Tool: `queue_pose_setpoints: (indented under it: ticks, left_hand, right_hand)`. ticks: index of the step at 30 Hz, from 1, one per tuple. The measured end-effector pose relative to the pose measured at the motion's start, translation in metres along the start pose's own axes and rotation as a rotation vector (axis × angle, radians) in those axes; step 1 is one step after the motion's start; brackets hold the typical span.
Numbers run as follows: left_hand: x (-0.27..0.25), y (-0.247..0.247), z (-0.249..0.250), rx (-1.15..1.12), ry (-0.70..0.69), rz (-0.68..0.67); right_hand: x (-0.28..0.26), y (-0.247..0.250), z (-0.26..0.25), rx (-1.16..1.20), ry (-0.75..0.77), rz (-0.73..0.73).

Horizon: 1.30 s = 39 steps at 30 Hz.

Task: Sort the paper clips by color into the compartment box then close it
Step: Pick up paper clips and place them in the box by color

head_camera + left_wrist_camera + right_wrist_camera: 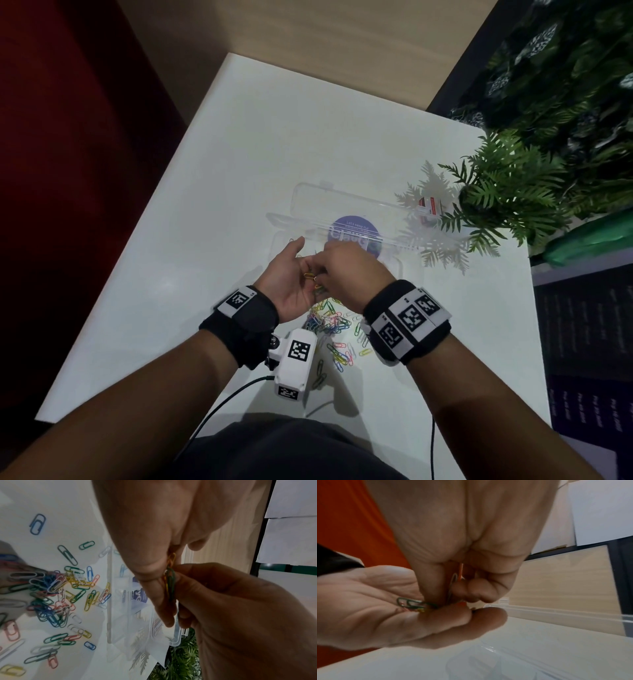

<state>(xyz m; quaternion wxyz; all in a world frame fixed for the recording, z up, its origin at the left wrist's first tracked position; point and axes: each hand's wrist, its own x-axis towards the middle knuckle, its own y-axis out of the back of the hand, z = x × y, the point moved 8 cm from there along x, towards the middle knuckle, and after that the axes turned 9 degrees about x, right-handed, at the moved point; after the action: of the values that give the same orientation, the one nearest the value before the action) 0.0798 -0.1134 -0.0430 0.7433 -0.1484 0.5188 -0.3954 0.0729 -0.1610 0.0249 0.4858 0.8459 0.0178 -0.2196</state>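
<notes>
My left hand point(298, 274) lies palm up above the near edge of the clear compartment box point(406, 270), whose lid point(342, 200) stands open behind it. A few paper clips point(409, 603), green, yellow and red, rest on its palm and straight fingers. My right hand point(346, 267) reaches into that palm from the right. Its thumb and fingers pinch an orange clip point(460, 572) and a pale one, and touch the green clips point(171, 584). A loose pile of mixed-colour clips point(329, 322) point(56, 595) lies on the white table point(171, 274) under my wrists.
A leafy green plant point(507, 192) stands at the table's right edge, its fronds over the box's right end. A small red and white item point(430, 205) lies beside it. A purple round sticker point(356, 233) shows through the box. Cables trail at the near edge.
</notes>
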Motion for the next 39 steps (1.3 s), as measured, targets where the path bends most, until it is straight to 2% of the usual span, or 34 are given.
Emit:
queue_pose_setpoints:
  ticks: [4, 11, 17, 22, 27, 34, 36, 39]
  left_hand:
    - [-0.003, -0.002, 0.000, 0.017, -0.009, 0.024]
    - [-0.003, 0.005, 0.000, 0.030, 0.000, 0.055]
    - [-0.002, 0.016, -0.002, -0.021, 0.004, 0.069]
    - [-0.001, 0.021, -0.002, -0.001, -0.011, 0.059]
    - [0.000, 0.021, -0.002, 0.005, 0.027, 0.031]
    - [0.005, 0.030, 0.000, -0.084, 0.072, 0.003]
    - [0.006, 0.032, 0.002, -0.096, 0.061, -0.002]
    - [0.006, 0.035, 0.004, -0.112, 0.048, -0.002]
  right_hand:
    - [0.005, -0.005, -0.005, -0.122, 0.011, -0.052]
    - [0.012, -0.014, -0.006, -0.144, 0.032, -0.081]
    - [0.010, -0.007, -0.011, 0.133, 0.087, 0.033]
    - [0.006, -0.007, -0.004, 0.358, 0.053, 0.185]
    - [0.002, -0.003, 0.024, 0.896, -0.107, 0.329]
    - [0.001, 0.012, 0.093, 1.210, -0.260, 0.457]
    - [0.004, 0.007, 0.112, 1.202, -0.351, 0.463]
    - [0.013, -0.006, 0.140, 1.005, -0.498, 0.444]
